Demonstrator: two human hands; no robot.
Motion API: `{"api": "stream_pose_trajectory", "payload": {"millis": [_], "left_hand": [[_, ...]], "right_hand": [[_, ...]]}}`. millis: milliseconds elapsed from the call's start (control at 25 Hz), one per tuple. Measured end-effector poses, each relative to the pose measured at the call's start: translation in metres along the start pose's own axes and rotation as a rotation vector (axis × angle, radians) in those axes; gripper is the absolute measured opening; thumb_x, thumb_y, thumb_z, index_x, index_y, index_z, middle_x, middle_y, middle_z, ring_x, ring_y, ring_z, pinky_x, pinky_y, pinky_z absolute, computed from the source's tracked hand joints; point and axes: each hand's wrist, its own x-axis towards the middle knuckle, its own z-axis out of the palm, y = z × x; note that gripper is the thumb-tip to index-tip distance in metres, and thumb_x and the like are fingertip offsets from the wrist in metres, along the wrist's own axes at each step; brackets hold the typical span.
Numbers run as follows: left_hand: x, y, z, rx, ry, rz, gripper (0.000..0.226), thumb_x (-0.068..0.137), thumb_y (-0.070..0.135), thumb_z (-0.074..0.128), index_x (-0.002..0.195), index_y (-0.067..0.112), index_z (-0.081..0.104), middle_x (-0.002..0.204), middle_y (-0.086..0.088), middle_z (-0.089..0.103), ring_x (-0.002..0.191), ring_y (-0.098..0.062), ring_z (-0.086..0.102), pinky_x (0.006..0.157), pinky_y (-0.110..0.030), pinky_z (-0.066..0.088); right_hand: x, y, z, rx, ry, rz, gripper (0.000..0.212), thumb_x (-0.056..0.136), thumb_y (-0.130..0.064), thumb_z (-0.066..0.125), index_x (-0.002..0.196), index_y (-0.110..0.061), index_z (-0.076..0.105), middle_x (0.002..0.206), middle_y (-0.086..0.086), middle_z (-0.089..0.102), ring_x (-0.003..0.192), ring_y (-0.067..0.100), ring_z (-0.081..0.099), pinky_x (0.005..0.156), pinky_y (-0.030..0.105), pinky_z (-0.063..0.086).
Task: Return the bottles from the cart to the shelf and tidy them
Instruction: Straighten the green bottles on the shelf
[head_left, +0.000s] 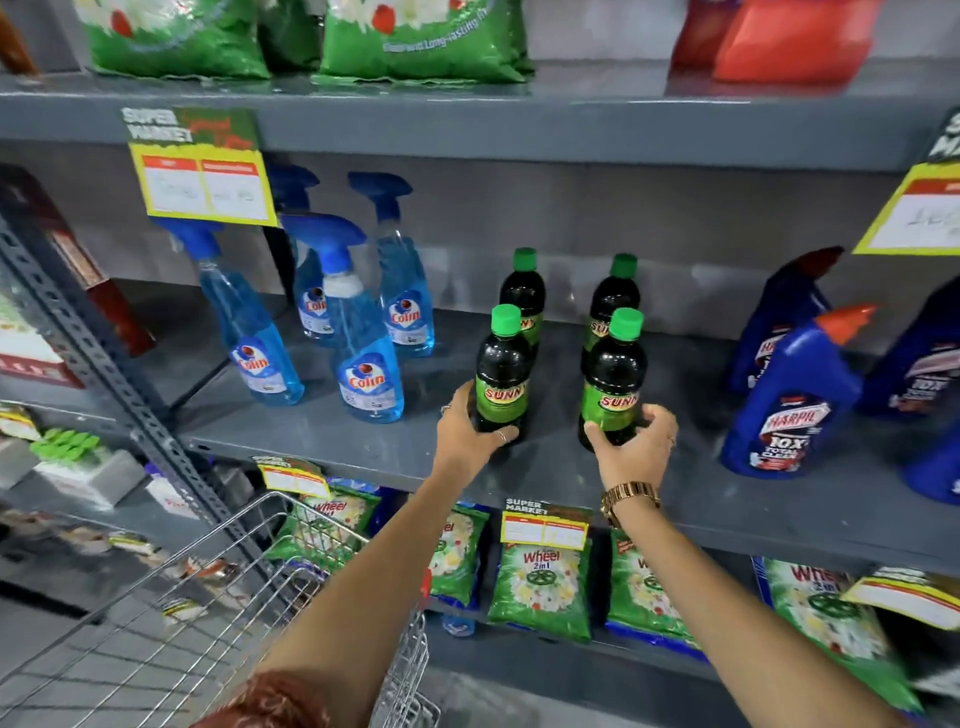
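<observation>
Fingers (501, 435) of the left hand (467, 431) wrapped around the base of the front left Sunny bottle (502, 374), near the middle of the frame, while the right hand (636, 447) grasped the base of the front right Sunny bottle (613, 379). Both bottles stood upright on the grey shelf (322, 441), close to its front edge. Behind them, two more green-capped bottles (523, 291) stood upright, forming two short rows. A gold watch (629, 496) sat on the right wrist. Left of centre, four blue Colin spray bottles (363, 358) stood on the same shelf, apart from the dark bottles. At the right edge, blue Harpic bottles (789, 405) stood leaning slightly, perhaps only from lens distortion. A wire cart (218, 613) filled the lower left of the frame. Green Wheel packets (543, 582) lay on the lower shelf, under yellow price tags (543, 530).
</observation>
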Motion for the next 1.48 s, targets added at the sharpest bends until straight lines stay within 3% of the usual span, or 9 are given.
{"api": "stream_pose_trajectory", "payload": {"millis": [120, 280, 520, 880, 1000, 1120, 1240, 1360, 1480], "left_hand": [[0.006, -0.004, 0.013, 0.025, 0.026, -0.021, 0.077, 0.063, 0.02, 0.081, 0.129, 0.015, 0.043, 0.126, -0.009, 0.06, 0.117, -0.024, 0.053, 0.093, -0.025, 0.04], [0.014, -0.012, 0.016, 0.014, 0.008, -0.019, 0.07, 0.069, 0.023, 0.077, 0.13, 0.018, 0.043, 0.125, -0.008, 0.06, 0.117, -0.023, 0.053, 0.091, -0.023, 0.038], [0.027, -0.014, 0.015, -0.032, -0.109, -0.017, 0.067, 0.069, 0.017, 0.077, 0.127, 0.015, 0.044, 0.127, -0.01, 0.06, 0.115, -0.025, 0.057, 0.104, -0.042, 0.043], [0.02, -0.013, 0.017, -0.087, -0.128, 0.001, 0.077, 0.069, 0.016, 0.077, 0.135, 0.018, 0.037, 0.13, -0.003, 0.056, 0.118, -0.018, 0.052, 0.101, -0.03, 0.04], [-0.005, -0.011, 0.023, -0.146, 0.076, 0.046, 0.086, 0.067, 0.015, 0.078, 0.139, 0.016, 0.031, 0.126, 0.008, 0.043, 0.116, -0.007, 0.043, 0.099, -0.019, 0.034], [-0.026, -0.008, 0.035, -0.035, 0.302, 0.235, 0.048, 0.074, 0.019, 0.069, 0.115, 0.008, 0.048, 0.105, 0.003, 0.046, 0.092, -0.013, 0.047, 0.077, -0.006, 0.033], [-0.031, 0.005, 0.046, -0.001, 0.212, 0.294, 0.026, 0.08, 0.026, 0.063, 0.099, 0.01, 0.054, 0.083, 0.001, 0.051, 0.072, -0.016, 0.047, 0.064, -0.011, 0.037], [-0.027, 0.018, 0.062, -0.011, 0.129, 0.348, 0.021, 0.081, 0.024, 0.063, 0.094, 0.009, 0.058, 0.075, -0.002, 0.053, 0.067, -0.016, 0.048, 0.064, -0.03, 0.048], [-0.028, 0.032, 0.082, -0.021, 0.048, 0.407, 0.015, 0.08, 0.02, 0.063, 0.09, 0.009, 0.058, 0.071, -0.005, 0.053, 0.065, -0.019, 0.049, 0.064, -0.036, 0.049]], "right_hand": [[0.009, 0.012, 0.004, 0.025, -0.113, 0.026, 0.072, 0.064, -0.018, 0.081, 0.122, -0.004, 0.041, 0.125, 0.018, 0.049, 0.115, 0.03, 0.047, 0.094, 0.037, 0.042], [0.012, 0.022, 0.008, 0.068, -0.183, -0.003, 0.076, 0.069, -0.02, 0.078, 0.133, -0.012, 0.037, 0.129, 0.011, 0.055, 0.119, 0.027, 0.05, 0.101, 0.039, 0.041], [0.013, 0.024, 0.008, 0.07, -0.168, -0.007, 0.079, 0.07, -0.022, 0.078, 0.136, -0.018, 0.035, 0.129, 0.008, 0.057, 0.118, 0.027, 0.053, 0.1, 0.038, 0.042], [0.013, 0.024, 0.005, 0.045, -0.185, 0.018, 0.085, 0.066, -0.019, 0.081, 0.137, -0.019, 0.034, 0.131, 0.009, 0.055, 0.12, 0.026, 0.05, 0.097, 0.03, 0.038], [0.009, 0.025, -0.004, 0.034, -0.216, 0.066, 0.088, 0.063, -0.007, 0.081, 0.138, -0.014, 0.034, 0.134, 0.012, 0.052, 0.121, 0.027, 0.051, 0.104, 0.042, 0.043], [0.004, 0.028, -0.02, -0.029, 0.029, 0.035, 0.056, 0.071, 0.003, 0.071, 0.123, -0.006, 0.051, 0.117, 0.016, 0.063, 0.102, 0.029, 0.061, 0.092, 0.044, 0.051], [0.004, 0.028, -0.044, -0.011, 0.242, -0.023, 0.029, 0.073, 0.006, 0.064, 0.1, -0.004, 0.062, 0.093, 0.018, 0.068, 0.078, 0.032, 0.063, 0.072, 0.033, 0.051], [0.013, 0.034, -0.07, -0.041, 0.347, -0.042, 0.021, 0.073, 0.007, 0.063, 0.092, -0.001, 0.063, 0.083, 0.022, 0.067, 0.066, 0.022, 0.056, 0.068, 0.038, 0.051], [0.027, 0.044, -0.097, -0.048, 0.444, -0.04, 0.019, 0.073, 0.009, 0.06, 0.09, 0.001, 0.062, 0.079, 0.022, 0.065, 0.061, 0.02, 0.053, 0.063, 0.034, 0.05]]}}
